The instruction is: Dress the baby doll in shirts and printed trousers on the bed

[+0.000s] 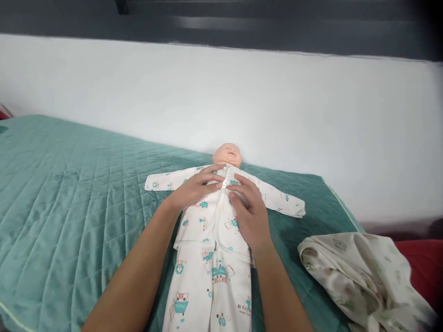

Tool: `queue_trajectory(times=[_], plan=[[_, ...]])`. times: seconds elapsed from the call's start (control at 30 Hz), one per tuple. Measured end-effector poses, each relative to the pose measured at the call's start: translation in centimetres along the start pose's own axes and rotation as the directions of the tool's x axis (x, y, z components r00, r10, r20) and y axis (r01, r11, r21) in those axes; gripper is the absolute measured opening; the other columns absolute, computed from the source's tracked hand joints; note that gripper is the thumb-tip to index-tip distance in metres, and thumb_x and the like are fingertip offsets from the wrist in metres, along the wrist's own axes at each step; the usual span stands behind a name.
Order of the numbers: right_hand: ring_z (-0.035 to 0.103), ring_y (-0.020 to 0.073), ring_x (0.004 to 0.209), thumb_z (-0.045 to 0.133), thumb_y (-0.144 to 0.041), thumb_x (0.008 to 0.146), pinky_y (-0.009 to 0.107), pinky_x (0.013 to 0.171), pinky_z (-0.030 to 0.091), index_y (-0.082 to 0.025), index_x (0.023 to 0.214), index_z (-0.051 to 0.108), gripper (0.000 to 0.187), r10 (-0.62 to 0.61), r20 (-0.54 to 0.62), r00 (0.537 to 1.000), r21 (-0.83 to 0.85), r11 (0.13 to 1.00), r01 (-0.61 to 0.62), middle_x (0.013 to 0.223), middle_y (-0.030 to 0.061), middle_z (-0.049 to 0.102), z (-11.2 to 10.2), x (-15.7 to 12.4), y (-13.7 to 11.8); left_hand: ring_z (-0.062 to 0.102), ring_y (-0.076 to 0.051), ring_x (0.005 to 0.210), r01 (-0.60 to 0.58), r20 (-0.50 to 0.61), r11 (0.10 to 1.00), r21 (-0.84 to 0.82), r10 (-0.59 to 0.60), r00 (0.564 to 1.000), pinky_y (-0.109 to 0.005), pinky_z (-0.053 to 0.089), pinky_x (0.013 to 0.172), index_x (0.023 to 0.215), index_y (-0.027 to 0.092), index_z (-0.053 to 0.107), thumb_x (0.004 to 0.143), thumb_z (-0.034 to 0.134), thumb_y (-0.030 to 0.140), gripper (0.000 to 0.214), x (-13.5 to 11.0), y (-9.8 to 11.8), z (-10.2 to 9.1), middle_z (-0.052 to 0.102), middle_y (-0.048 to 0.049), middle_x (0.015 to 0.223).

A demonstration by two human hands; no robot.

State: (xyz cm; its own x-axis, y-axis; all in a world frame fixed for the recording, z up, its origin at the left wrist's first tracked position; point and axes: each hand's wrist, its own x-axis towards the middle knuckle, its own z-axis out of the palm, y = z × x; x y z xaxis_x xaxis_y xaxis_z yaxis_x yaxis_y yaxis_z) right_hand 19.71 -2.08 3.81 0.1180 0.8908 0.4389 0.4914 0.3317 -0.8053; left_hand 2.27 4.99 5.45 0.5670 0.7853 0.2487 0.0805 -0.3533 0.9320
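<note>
A baby doll [227, 154] lies on its back, dressed in a white baby shirt [207, 221] with a teal animal print. Matching printed trousers [207, 295] extend down from the shirt hem toward me. The sleeves stretch out to both sides. My left hand [200, 186] rests on the chest with its fingers stretched out, tips beside the front opening. On the other side of the opening, my right hand [249, 205] lies with fingers spread on the cloth. A small white button [224, 185] shows between my fingertips, and another button [220, 208] sits lower on the front.
The doll lies on a green quilted cover [86, 198]. A crumpled pale patterned cloth [367, 272] lies at the right, with red fabric [422, 263] behind it. A white wall [221, 97] rises just beyond the doll's head, below a dark band [221, 23].
</note>
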Motion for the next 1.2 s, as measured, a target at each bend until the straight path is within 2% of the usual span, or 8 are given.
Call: queue_trajectory(times=[0.33, 0.47, 0.67, 0.9, 1.0, 1.13, 1.2], plan=[[0.043, 0.0232, 0.133, 0.055, -0.03, 0.091, 0.048, 0.11, 0.036, -0.036, 0.1, 0.07, 0.018, 0.021, 0.023, 1.0, -0.024, 1.0, -0.02, 0.137, -0.004, 0.054, 0.0, 0.0, 0.1, 0.029, -0.023, 0.145, 0.041, 0.008, 0.999, 0.007, -0.041, 0.999, -0.043, 0.026, 0.118, 0.095, 0.027, 0.069, 0.089, 0.059, 0.037, 0.015, 0.1, 0.4, 0.1, 0.038, 0.0006, 0.153], [0.041, 0.0219, 0.134, 0.054, -0.03, 0.092, 0.048, 0.111, 0.034, -0.035, 0.1, 0.068, 0.017, 0.015, 0.045, 0.999, -0.037, 0.999, -0.013, 0.138, -0.0041, 0.053, 0.0, 0.1, 0.1, 0.029, -0.022, 0.145, 0.024, -0.001, 0.998, 0.053, -0.024, 1.0, -0.042, 0.023, 0.118, 0.092, 0.027, 0.067, 0.088, 0.06, 0.036, 0.013, 0.2, 0.4, 0.3, 0.039, 0.0018, 0.152], [0.043, 0.0208, 0.132, 0.057, -0.028, 0.089, 0.048, 0.112, 0.032, -0.031, 0.102, 0.059, 0.013, 0.045, 0.011, 0.999, 0.01, 0.999, -0.045, 0.137, -0.002, 0.054, 0.1, 0.1, 0.2, 0.033, -0.022, 0.141, 0.013, -0.113, 0.983, 0.184, 0.008, 0.994, -0.042, 0.022, 0.118, 0.084, 0.024, 0.061, 0.085, 0.062, 0.033, 0.01, 0.6, 0.5, 1.3, 0.045, -0.001, 0.146], [0.048, 0.0251, 0.127, 0.058, -0.033, 0.086, 0.05, 0.103, 0.043, -0.031, 0.108, 0.059, 0.022, 0.102, -0.009, 0.995, 0.066, 0.993, -0.102, 0.137, 0.001, 0.055, 0.1, 0.0, 0.1, 0.044, -0.023, 0.133, -0.041, -0.206, 0.965, 0.257, 0.097, 0.974, -0.041, 0.03, 0.113, 0.08, 0.021, 0.057, 0.084, 0.057, 0.024, 0.005, 0.8, 0.4, 2.0, 0.05, -0.0036, 0.141], [0.05, 0.027, 0.125, 0.058, -0.036, 0.086, 0.05, 0.102, 0.044, -0.031, 0.109, 0.06, 0.023, 0.102, -0.014, 0.995, 0.067, 0.993, -0.101, 0.137, 0.0016, 0.055, 0.1, 0.1, 0.2, 0.047, -0.023, 0.13, -0.047, -0.239, 0.968, 0.247, 0.108, 0.965, -0.04, 0.035, 0.109, 0.077, 0.021, 0.056, 0.086, 0.056, 0.027, 0.01, 0.8, 0.2, 2.2, 0.053, -0.0041, 0.138], [0.047, 0.0252, 0.129, 0.056, -0.033, 0.087, 0.05, 0.109, 0.037, -0.03, 0.111, 0.058, 0.024, 0.088, 0.003, 0.996, 0.092, 0.992, -0.088, 0.137, 0.0018, 0.055, 0.1, 0.2, 0.3, 0.053, -0.024, 0.123, -0.015, -0.306, 0.985, 0.17, 0.067, 0.95, -0.038, 0.041, 0.101, 0.069, 0.021, 0.052, 0.09, 0.053, 0.037, 0.027, 0.6, 0.1, 2.0, 0.059, -0.0052, 0.13], [0.045, 0.0241, 0.131, 0.057, -0.032, 0.088, 0.049, 0.11, 0.035, -0.03, 0.111, 0.058, 0.024, 0.088, 0.015, 0.996, 0.11, 0.99, -0.089, 0.138, 0.0017, 0.054, 0.0, 0.2, 0.4, 0.053, -0.025, 0.123, -0.02, -0.299, 0.99, 0.142, 0.062, 0.952, -0.039, 0.041, 0.102, 0.065, 0.02, 0.049, 0.09, 0.052, 0.042, 0.034, 0.4, 0.1, 1.9, 0.06, -0.0056, 0.13]])
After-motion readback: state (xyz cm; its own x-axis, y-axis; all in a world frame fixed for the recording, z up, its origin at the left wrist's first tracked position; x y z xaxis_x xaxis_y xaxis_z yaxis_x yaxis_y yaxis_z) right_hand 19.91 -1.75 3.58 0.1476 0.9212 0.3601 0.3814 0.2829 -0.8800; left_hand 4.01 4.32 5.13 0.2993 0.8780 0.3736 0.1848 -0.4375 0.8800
